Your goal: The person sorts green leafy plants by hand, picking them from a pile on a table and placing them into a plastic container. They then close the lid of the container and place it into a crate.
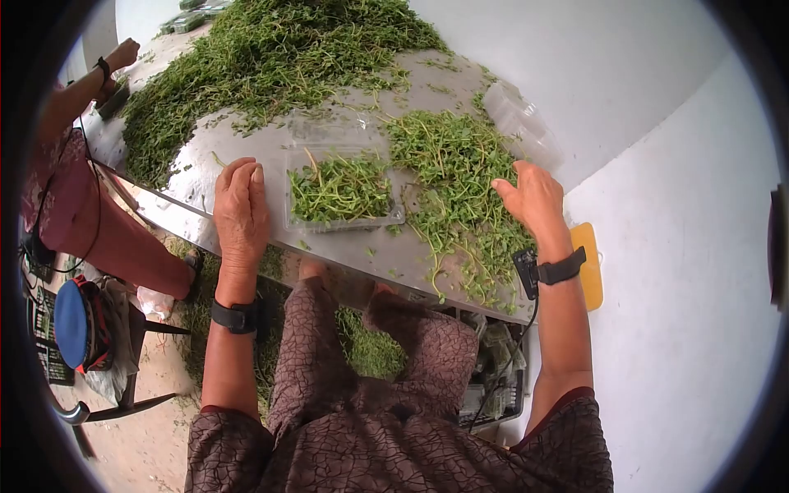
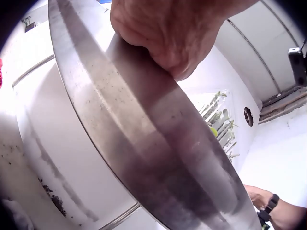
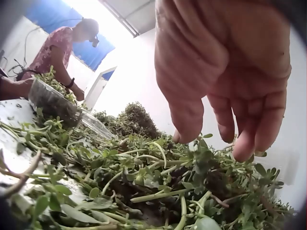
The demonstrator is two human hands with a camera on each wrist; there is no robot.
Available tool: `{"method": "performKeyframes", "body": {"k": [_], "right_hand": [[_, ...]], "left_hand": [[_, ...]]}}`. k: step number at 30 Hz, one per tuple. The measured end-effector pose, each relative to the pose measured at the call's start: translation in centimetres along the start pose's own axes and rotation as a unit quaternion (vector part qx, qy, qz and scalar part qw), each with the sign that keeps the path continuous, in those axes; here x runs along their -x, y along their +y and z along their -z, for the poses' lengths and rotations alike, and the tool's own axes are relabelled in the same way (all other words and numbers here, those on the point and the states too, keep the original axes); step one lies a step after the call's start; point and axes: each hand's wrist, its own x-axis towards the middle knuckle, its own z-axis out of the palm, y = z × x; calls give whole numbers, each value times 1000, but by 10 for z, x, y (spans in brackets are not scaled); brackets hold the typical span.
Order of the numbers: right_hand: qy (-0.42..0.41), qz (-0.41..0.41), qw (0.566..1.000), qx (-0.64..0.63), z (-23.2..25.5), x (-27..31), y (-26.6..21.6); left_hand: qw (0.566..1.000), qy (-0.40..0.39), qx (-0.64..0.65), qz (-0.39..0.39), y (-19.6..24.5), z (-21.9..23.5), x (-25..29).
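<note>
Visibly, the table (image 1: pixel 431 78) held a large heap of greens (image 1: pixel 279 57), its far end cut off, then a smaller pile (image 1: pixel 460 168), with the part-filled clear box (image 1: pixel 396 218) beside it. Over that pile the right hand (image 1: pixel 536 197) hung loose, ungrasping; the left hand (image 1: pixel 241 205) hid its grip, so I couldn't tell.

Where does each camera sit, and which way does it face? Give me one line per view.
Head: on the head, facing forward and down at the table; left hand, right hand and legs show.
Left: on the left wrist, facing the table's edge and a wall; left hand, right forearm show.
Right: on the right wrist, facing across loose greens; right hand shows close.
Head and right views share the plastic tub and another person.
</note>
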Motion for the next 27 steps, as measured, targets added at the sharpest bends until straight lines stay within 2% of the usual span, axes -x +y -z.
{"method": "performKeyframes", "body": {"k": [2,6,8,11,14,17,19,21,22,23,25,27], "right_hand": [[-66,-34,997,4,-8,-7,3],[-66,-49,997,7,-22,-10,12],[-8,-65,995,-73,-23,-9,19],[-27,-96,985,-140,-7,-1,22],[-11,-126,980,-153,0,4,14],[-10,-82,989,-122,-6,5,5],[-34,-94,989,-106,-8,0,-4],[-110,-115,987,13,-7,-5,-15],[-115,-126,985,-4,-11,-8,-16],[-114,-126,986,-6,-18,-8,-14],[-41,-93,995,-22,-30,-9,-5],[-30,-105,992,-59,-32,-9,2]], "left_hand": [[1000,-1,-14,4,2,0,0],[1000,-1,-20,1,2,0,0],[1000,-1,-13,4,3,-1,1],[1000,-2,-16,1,1,-2,2],[999,3,-30,12,3,-4,3],[999,9,-32,8,5,-5,3],[1000,7,-28,6,4,-4,3],[1000,6,-27,6,3,-4,3],[1000,2,-25,4,2,-4,3],[1000,-2,-22,3,1,-4,3],[1000,-2,-17,6,1,-3,2],[1000,-5,-11,11,2,-3,2]]}}
